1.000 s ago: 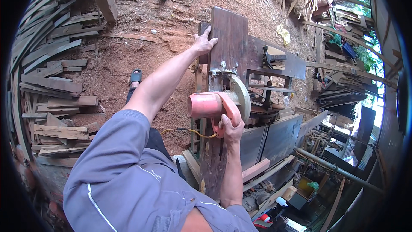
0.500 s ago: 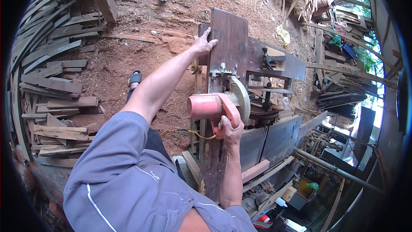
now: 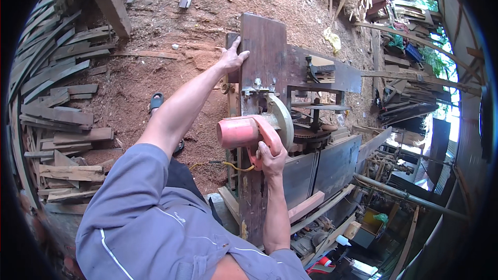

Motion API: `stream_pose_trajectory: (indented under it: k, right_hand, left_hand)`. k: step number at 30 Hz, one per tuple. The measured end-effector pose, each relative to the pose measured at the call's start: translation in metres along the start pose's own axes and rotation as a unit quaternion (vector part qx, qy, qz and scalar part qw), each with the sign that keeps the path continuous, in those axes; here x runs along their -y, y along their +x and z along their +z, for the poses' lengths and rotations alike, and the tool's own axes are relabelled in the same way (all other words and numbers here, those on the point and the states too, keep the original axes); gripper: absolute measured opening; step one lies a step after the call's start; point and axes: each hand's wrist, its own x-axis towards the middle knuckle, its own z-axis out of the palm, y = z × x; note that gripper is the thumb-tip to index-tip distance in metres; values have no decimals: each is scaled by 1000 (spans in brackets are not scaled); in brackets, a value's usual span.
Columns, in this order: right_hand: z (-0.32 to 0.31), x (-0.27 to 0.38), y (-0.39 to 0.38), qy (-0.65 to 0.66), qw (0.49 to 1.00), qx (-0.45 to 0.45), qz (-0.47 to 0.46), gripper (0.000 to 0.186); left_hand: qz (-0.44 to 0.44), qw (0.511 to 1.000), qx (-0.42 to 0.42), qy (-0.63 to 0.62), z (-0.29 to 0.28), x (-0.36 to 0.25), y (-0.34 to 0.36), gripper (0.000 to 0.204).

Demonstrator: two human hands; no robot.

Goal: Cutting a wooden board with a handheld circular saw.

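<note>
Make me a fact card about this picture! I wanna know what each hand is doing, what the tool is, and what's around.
Left hand: fingers spread, at the left edge of a dark plank
Right hand: wrapped around the handle of the tool
Tool: looks like a pink power saw with a pale curved guard
Cord: yellow
Ground: reddish-brown
Far left: piled wood pieces

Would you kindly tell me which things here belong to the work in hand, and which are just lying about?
In the work:
red power saw, right hand on its handle
yellow cord
dark board under it, left hand at its edge

Apparently lying about:
wood offcuts, left
white bottle, lower right
green plastic, lower right
</note>
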Motion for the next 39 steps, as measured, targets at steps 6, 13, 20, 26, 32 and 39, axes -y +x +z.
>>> stream_pose_trajectory:
  k: [6, 13, 20, 26, 32, 39]
  right_hand:
    - [-4, -8, -2, -25, 1000, -14, 10, 44]
    - [-2, -3, 0, -32, 999, -13, -5, 34]
    - [-1, 4, -1, -12, 1000, -4, 8, 39]
    - [0, 11, 3, 11, 1000, 28, 7, 41]
    - [-1, 5, 6, 12, 1000, 20, 16, 34]
    - [-1, 8, 7, 27, 999, 30, 19, 29]
  left_hand:
    - [58, 998, 0, -20, 0, 4, 0, 89]
    - [43, 999, -9, 5, -1, 1, -1, 87]
    - [-8, 1000, 0, 25, 2, 0, 0, 88]
    - [0, 1000, 5, 3, 4, -1, -1, 89]
    - [-3, 1000, 0, 12, 3, -6, -5, 89]
    - [11, 1000, -6, 18, 3, -9, -9, 89]
